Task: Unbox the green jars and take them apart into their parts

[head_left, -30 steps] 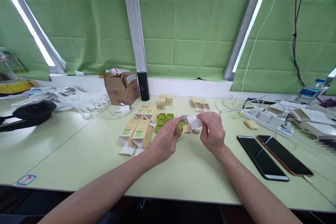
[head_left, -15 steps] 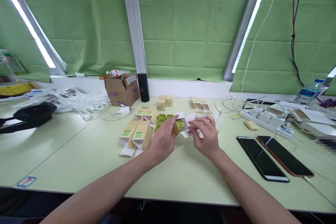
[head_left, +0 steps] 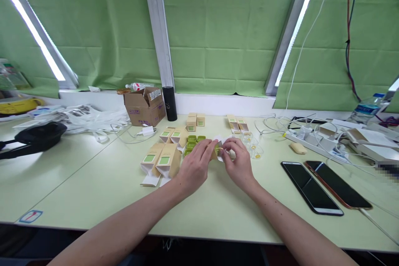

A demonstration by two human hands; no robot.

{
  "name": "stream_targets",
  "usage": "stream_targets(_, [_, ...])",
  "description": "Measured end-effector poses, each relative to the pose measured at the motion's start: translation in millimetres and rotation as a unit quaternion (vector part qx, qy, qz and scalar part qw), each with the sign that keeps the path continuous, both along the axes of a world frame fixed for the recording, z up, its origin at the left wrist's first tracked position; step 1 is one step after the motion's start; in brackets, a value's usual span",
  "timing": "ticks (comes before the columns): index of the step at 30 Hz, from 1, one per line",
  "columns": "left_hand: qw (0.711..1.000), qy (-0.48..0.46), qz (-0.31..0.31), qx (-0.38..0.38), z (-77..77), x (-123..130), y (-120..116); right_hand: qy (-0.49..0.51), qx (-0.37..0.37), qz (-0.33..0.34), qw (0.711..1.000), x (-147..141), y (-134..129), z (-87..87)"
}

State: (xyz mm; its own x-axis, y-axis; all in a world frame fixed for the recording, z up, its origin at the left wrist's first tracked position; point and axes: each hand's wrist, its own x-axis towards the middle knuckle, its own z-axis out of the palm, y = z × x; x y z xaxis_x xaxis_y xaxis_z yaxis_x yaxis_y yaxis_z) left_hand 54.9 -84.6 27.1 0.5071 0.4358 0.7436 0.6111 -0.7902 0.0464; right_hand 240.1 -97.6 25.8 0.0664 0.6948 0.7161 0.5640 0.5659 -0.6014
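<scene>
A small kraft box (head_left: pixel 214 156) with its white flaps open is gripped by my left hand (head_left: pixel 195 165), fingers closed over its top. Something green shows inside its opening. My right hand (head_left: pixel 238 162) pinches at the white flaps on the box's right side; its fingertips partly hide them. Behind my left hand are several green containers (head_left: pixel 190 144). Several kraft boxes with green windows (head_left: pixel 168 160) lie to the left, the front ones with white flaps out. Clear containers with yellow bits (head_left: pixel 256 151) sit just beyond my right hand.
More kraft boxes (head_left: pixel 195 121) stand at the back, with two open ones (head_left: pixel 237 124) to their right. A cardboard box (head_left: pixel 145 110) and black bottle (head_left: pixel 170 104) are behind. Two phones (head_left: pixel 312 188) and a power strip (head_left: pixel 321 147) lie right.
My right hand has moved left against the box, its fingers drawn in at the flaps. The box opening is more covered, and the clear containers show more fully.
</scene>
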Motion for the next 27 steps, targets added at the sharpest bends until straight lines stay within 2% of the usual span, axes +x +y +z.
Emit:
stream_targets(3, [1.000, -0.004, 0.019, -0.003, -0.5, -2.0, 2.8, 0.083, -0.025, 0.028, 0.996, -0.1, -3.3, 4.5])
stream_targets(7, [1.000, -0.011, 0.025, -0.003, 0.8, -4.2, 4.3, 0.187, -0.091, 0.081, 0.975, -0.6, -4.0, 4.1])
stream_targets(11, [0.999, -0.021, 0.025, -0.014, 1.9, -4.0, 4.3, 0.259, -0.104, 0.111, 0.954, -0.7, 0.0, 1.4])
stream_targets(16, [0.996, -0.061, 0.029, -0.054, 1.7, -5.1, 5.7, 0.349, -0.115, 0.131, 0.921, 4.5, 3.5, 8.5])
stream_targets(20, [0.985, -0.124, 0.039, -0.116, 2.6, -8.4, 9.1, 0.384, -0.122, 0.146, 0.903, 16.5, 5.4, 15.6])
stream_targets(22, [0.968, -0.182, 0.022, -0.172, 3.6, -9.1, 12.1, 0.381, -0.127, 0.154, 0.903, 21.8, 5.9, 17.0])
stream_targets(24, [0.932, -0.264, -0.029, -0.248, 5.0, -8.8, 15.6, 0.356, -0.135, 0.172, 0.909, 24.3, 5.6, 16.9])
stream_targets(27, [0.834, -0.390, -0.142, -0.363, 8.2, -8.4, 20.4, 0.271, -0.165, 0.214, 0.924, 22.8, 3.2, 15.2])
